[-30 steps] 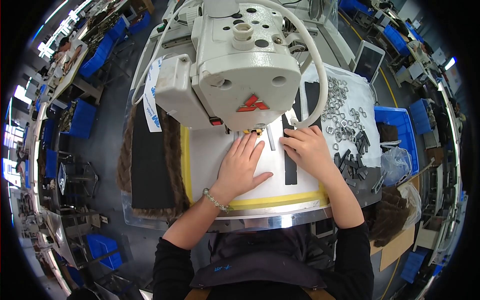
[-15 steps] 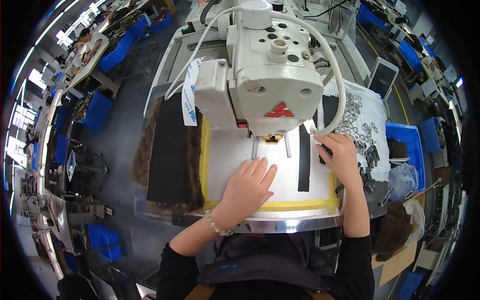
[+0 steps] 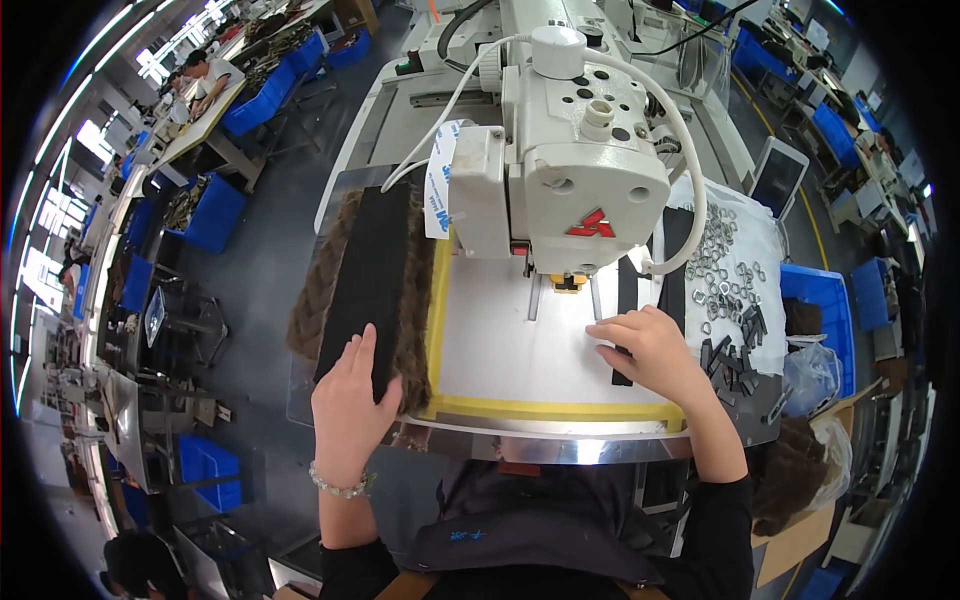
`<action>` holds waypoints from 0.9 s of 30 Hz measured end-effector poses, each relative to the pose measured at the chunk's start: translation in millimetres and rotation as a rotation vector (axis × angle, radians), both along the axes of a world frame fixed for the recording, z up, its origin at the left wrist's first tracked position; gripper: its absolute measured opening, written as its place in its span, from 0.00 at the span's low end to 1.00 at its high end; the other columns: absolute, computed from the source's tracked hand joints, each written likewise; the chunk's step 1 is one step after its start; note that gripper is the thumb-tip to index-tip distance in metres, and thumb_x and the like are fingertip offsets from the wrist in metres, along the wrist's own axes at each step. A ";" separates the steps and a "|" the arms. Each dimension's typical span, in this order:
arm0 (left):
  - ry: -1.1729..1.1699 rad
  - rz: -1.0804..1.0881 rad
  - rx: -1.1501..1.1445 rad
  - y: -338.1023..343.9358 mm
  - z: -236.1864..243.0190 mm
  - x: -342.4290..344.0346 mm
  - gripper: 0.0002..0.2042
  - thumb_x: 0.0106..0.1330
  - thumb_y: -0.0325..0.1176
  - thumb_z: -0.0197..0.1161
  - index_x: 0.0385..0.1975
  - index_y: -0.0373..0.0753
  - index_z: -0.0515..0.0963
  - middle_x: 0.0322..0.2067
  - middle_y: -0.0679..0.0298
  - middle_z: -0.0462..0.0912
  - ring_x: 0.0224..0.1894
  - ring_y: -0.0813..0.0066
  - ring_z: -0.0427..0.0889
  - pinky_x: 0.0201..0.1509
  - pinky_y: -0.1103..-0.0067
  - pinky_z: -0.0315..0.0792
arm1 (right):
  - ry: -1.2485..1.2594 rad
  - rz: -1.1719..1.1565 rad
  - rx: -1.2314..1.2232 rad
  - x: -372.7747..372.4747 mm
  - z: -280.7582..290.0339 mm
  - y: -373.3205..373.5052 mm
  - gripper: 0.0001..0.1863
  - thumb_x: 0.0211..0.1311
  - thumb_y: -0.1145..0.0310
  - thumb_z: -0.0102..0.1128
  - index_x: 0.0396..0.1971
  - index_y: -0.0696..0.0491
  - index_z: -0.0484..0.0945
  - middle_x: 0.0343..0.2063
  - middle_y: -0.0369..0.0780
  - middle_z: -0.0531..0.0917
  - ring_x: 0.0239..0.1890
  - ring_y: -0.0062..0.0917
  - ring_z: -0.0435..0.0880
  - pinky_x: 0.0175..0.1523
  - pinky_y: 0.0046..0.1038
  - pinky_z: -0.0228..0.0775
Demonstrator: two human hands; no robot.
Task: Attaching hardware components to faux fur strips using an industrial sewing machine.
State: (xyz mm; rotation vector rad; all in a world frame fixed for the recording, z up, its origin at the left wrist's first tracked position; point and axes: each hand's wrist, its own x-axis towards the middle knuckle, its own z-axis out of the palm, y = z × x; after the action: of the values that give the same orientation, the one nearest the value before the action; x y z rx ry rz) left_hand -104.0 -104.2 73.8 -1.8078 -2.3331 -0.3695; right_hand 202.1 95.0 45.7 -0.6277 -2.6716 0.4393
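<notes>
My left hand (image 3: 352, 400) lies with fingers extended on a black fabric panel (image 3: 365, 270), which rests on brown fur (image 3: 318, 290) left of the white work plate (image 3: 500, 360) edged with yellow tape. My right hand (image 3: 650, 355) is over the plate's right side, fingers loosely bent and apart, beside a narrow black strip (image 3: 620, 375) that it partly covers; whether it touches the strip I cannot tell. The sewing machine head (image 3: 590, 180), with a small yellow foot (image 3: 568, 283), stands above the plate.
Metal rings (image 3: 725, 270) and dark pieces (image 3: 738, 365) lie on white cloth at right, beside a tablet (image 3: 778, 180), a blue crate (image 3: 840, 330) and bagged fur (image 3: 790, 470). A co-worker (image 3: 210, 82) sits at a bench far left; a dark-haired head (image 3: 140, 560) is at lower left.
My left hand has moved left from the plate below the foot onto the black panel. My right hand went outward to the right, then came back down-left over the plate. The view has shifted.
</notes>
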 end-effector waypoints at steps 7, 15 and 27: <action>-0.349 -0.140 0.422 6.1 26.2 18.7 0.23 0.57 0.12 0.52 0.53 0.37 0.78 0.32 0.56 0.81 0.27 0.61 0.79 0.34 0.78 0.74 | 0.036 0.075 -0.054 -13.8 -6.8 -35.4 0.28 0.50 0.70 0.70 0.55 0.48 0.76 0.48 0.40 0.82 0.36 0.29 0.82 0.42 0.29 0.73; -1.113 -0.482 0.639 -33.6 -48.1 99.5 0.11 0.48 0.18 0.69 0.29 0.37 0.76 0.26 0.57 0.81 0.24 0.70 0.81 0.26 0.79 0.71 | 0.426 -0.005 -0.834 -33.5 -50.8 -112.6 0.46 0.56 0.70 0.67 0.72 0.51 0.49 0.71 0.45 0.54 0.54 0.33 0.78 0.56 0.26 0.72; -1.735 -0.224 0.236 -45.4 -90.1 103.7 0.23 0.71 0.23 0.47 0.64 0.31 0.51 0.46 0.58 0.75 0.29 0.80 0.74 0.40 0.83 0.71 | 0.240 0.027 -0.748 10.0 -2.1 -121.4 0.31 0.55 0.79 0.58 0.62 0.46 0.72 0.57 0.48 0.77 0.58 0.42 0.78 0.60 0.32 0.72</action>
State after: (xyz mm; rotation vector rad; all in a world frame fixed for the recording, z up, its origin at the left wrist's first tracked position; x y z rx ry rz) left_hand -0.4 -149.5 -16.3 -1.7144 -2.3301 -2.9971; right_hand 212.1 -26.5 43.6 -0.6733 -2.2398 1.4486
